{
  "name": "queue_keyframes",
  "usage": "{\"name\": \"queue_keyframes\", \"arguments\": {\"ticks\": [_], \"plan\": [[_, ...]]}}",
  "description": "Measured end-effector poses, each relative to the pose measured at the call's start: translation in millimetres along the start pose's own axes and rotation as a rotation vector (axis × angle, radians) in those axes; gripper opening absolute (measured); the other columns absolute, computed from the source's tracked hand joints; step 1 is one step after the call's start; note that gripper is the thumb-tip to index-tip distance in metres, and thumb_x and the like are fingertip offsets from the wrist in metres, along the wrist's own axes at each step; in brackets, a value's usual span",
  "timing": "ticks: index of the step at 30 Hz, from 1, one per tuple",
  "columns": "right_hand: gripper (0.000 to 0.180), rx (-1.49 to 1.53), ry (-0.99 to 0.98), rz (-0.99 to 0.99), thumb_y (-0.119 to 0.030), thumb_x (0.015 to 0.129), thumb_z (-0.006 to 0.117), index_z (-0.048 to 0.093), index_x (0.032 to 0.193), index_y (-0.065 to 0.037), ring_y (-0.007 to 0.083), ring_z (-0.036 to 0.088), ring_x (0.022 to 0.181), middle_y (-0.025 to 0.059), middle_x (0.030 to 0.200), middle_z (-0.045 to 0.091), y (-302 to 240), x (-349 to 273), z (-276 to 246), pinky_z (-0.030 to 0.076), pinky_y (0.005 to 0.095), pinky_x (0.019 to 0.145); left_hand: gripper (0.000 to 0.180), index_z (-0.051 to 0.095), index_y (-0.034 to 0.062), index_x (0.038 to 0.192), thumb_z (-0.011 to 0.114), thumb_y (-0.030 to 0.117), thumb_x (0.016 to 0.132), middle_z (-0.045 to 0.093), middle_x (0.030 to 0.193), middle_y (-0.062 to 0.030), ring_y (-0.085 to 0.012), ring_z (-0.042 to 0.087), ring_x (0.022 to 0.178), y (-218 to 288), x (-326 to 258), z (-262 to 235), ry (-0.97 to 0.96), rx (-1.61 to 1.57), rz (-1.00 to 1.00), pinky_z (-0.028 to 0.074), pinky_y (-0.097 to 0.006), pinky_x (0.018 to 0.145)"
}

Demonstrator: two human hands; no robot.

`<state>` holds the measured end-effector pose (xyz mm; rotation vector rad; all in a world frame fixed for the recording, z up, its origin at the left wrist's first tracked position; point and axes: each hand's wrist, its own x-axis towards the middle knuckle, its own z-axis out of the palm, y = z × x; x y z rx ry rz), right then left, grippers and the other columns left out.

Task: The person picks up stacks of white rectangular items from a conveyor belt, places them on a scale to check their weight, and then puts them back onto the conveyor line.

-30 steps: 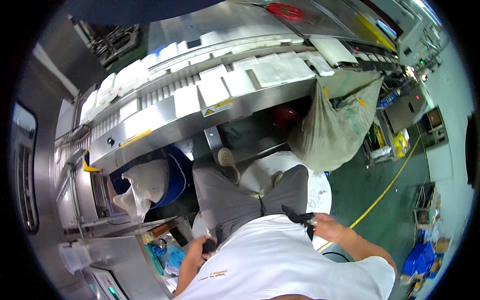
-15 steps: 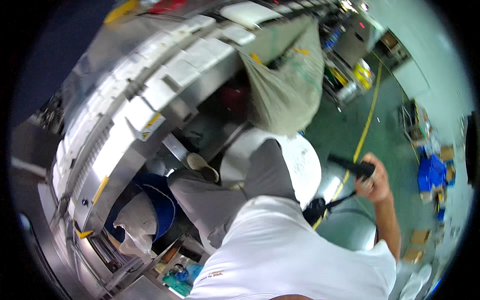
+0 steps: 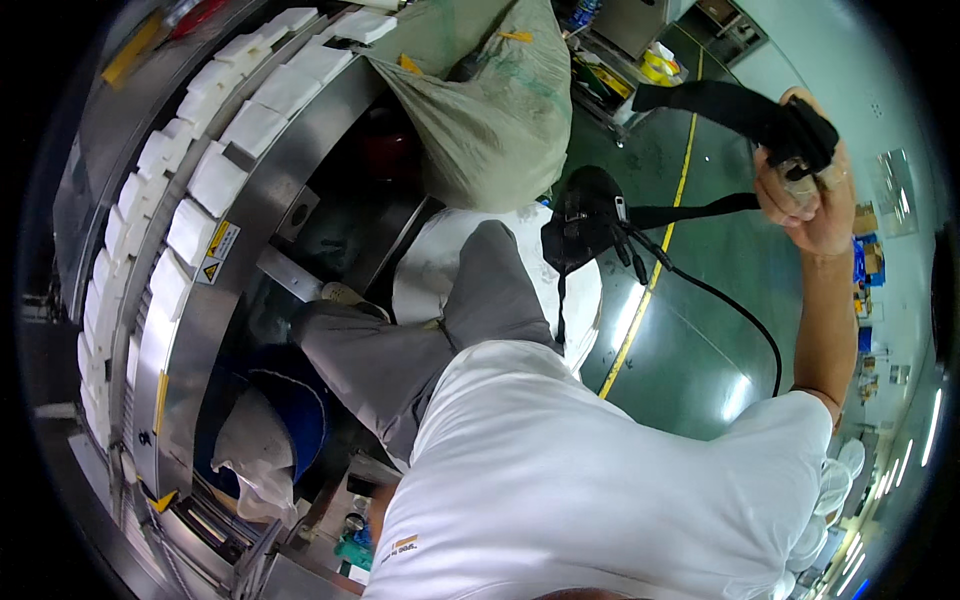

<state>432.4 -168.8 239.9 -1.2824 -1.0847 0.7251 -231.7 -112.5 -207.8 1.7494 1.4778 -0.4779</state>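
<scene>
Raised at the right, my right hand (image 3: 815,195) is closed around a black strap (image 3: 710,97) with a dark plastic buckle (image 3: 808,138). A second stretch of strap runs from this hand to a black pouch (image 3: 583,222), which hangs in front of my right knee. From the pouch, a thin black cable (image 3: 735,300) loops toward my upper arm. My left hand does not show. Only a sliver of skin appears beside the left edge of my white shirt (image 3: 590,470).
A curved conveyor (image 3: 215,180) with white plates bends along the left. Beyond my knees hangs a large beige sack (image 3: 490,120), near a white round surface (image 3: 430,260). A blue bin (image 3: 305,400) with a plastic liner stands lower left. A yellow line (image 3: 655,270) crosses the green floor.
My right hand has risen up and to the right with the strap. The pouch has swung up into view from beside my hip, and the cable now shows. The whole view has shifted.
</scene>
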Motion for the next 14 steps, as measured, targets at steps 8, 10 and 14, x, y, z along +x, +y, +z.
{"name": "queue_keyframes", "arguments": {"ticks": [8,10,14], "plan": [[0.037,0.039,-0.234,-0.198,-0.035,0.111,0.044,0.059,0.102,-0.002,0.0023,0.03,0.045,0.0179,0.094,0.07,-51.5,55.2,-38.5,0.035,0.0149,0.052,0.119,0.037,0.0014,0.156,0.098,0.04,0.062,0.043,0.156,-0.0238,-0.037,0.041,0.146,361.0,113.7,-171.0,0.297,-0.326,1.066,0.031,-0.046,0.122],[0.037,0.041,-0.236,-0.256,-0.034,0.111,0.043,0.059,0.099,-0.004,0.003,0.033,0.048,0.025,0.104,0.072,-74.4,66.8,-36.9,0.042,0.0155,0.062,0.136,0.021,0.0024,0.163,0.101,0.04,0.059,0.035,0.163,-0.0227,-0.0344,0.032,0.152,436.3,146.9,-165.0,0.239,-0.427,1.376,0.025,-0.048,0.125],[0.039,0.002,0.038,-0.492,-0.03,0.111,0.045,0.052,0.129,0.004,0.0058,0.045,0.05,0.0326,0.112,0.069,-124.0,86.0,-37.9,0.055,0.0178,0.077,0.137,0.025,-0.0014,0.159,0.103,0.029,0.052,0.041,0.157,-0.0177,-0.0295,0.036,0.149,513.2,161.3,-144.3,-0.297,-0.697,1.466,0.024,-0.039,0.125]]}}
